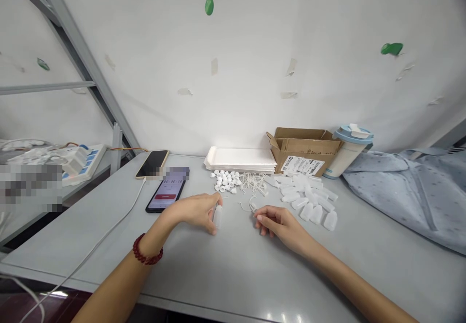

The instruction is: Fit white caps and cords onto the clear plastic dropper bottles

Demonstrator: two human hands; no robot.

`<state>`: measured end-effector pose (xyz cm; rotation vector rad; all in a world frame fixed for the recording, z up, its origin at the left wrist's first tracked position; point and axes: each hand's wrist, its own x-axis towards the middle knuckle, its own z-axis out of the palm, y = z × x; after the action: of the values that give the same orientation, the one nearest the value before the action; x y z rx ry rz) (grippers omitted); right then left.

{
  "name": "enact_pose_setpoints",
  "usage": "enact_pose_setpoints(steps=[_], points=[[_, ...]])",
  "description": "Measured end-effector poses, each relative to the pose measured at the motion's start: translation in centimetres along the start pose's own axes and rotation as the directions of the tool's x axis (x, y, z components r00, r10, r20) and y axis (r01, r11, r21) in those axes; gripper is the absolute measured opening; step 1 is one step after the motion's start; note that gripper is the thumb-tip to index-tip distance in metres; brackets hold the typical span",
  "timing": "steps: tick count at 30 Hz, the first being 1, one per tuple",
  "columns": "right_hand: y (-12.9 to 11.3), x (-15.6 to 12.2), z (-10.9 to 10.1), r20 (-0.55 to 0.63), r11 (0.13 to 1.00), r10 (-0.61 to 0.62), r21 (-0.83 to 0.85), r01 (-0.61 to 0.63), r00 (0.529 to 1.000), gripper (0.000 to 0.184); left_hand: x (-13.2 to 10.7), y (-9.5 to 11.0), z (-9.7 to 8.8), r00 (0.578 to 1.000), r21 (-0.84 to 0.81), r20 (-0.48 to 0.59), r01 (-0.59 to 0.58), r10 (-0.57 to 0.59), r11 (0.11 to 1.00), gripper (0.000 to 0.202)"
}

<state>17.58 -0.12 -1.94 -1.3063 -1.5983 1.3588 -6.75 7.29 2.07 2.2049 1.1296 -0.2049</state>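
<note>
Black phone (164, 198) at left reads 00:00:10, its far edge pixelated; the label (303, 166) on the cardboard box (304, 146), far right, is too small to read. Your left hand (197, 211) grips a translucent bottle (218, 217) between thumb and fingers, right of its palm. Your right hand (279, 222) pinches a white cord (254, 206), its end hidden by your fingertips.

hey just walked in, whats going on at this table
A person is handling small parts at a grey table. The left hand holds a small translucent bottle between thumb and fingers. The right hand has its fingertips at a thin white cord; how firmly is unclear. Beyond the hands lie white caps, a tangle of cords and, farther right, a spread of translucent pieces.
</note>
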Motion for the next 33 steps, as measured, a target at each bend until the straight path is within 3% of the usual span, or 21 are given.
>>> enact_pose_setpoints(steps=[8, 11, 13, 15, 18, 21, 24, 29, 33], points=[[-0.3, 0.0, 0.1, -0.006, 1.0, -0.002, 0.002, 0.002, 1.0, 0.033, -0.2, -0.2, -0.3, 1.0, -0.033, 0.004, -0.008, 0.008, 0.999, 0.065], [-0.3, 0.0, 0.0, -0.025, 0.999, -0.013, -0.036, 0.012, 1.0, 0.031, -0.1, 0.2, -0.4, 0.994, -0.049, -0.113, -0.011, 0.006, 0.999, 0.064], [-0.1, 0.1, -0.2, -0.107, 0.987, -0.066, -0.152, 0.049, 0.992, 0.027, 0.1, 0.9, -0.3, 0.96, -0.063, -0.279, -0.023, 0.005, 0.998, 0.051], [0.2, 0.2, -0.4, -0.181, 0.93, -0.202, -0.343, 0.131, 0.962, 0.023, 0.6, 1.9, 0.3, 0.897, -0.063, -0.441, -0.083, 0.047, 0.995, 0.034], [0.9, 0.4, -0.5, -0.111, 0.762, -0.422, -0.581, 0.286, 0.9, 0.026, 1.3, 3.3, 1.6, 0.804, 0.043, -0.558, -0.217, 0.204, 0.975, 0.018], [1.6, 0.6, -0.4, 0.002, 0.658, -0.491, -0.655, 0.373, 0.871, 0.032, 1.9, 4.0, 3.0, 0.789, 0.162, -0.524, -0.277, 0.321, 0.947, 0.016], [1.9, 0.8, -0.3, 0.018, 0.643, -0.494, -0.666, 0.379, 0.869, 0.033, 2.1, 4.3, 4.0, 0.795, 0.235, -0.475, -0.298, 0.377, 0.925, 0.018], [2.2, 1.4, -0.6, -0.055, 0.685, -0.475, -0.649, 0.33, 0.879, 0.027, 2.1, 4.7, 4.6, 0.8, 0.35, -0.386, -0.334, 0.459, 0.875, 0.021], [3.0, 2.3, -1.6, -0.182, 0.702, -0.502, -0.656, 0.276, 0.846, 0.026, 2.1, 5.0, 4.7, 0.8, 0.391, -0.366, -0.33, 0.474, 0.859, 0.019]])
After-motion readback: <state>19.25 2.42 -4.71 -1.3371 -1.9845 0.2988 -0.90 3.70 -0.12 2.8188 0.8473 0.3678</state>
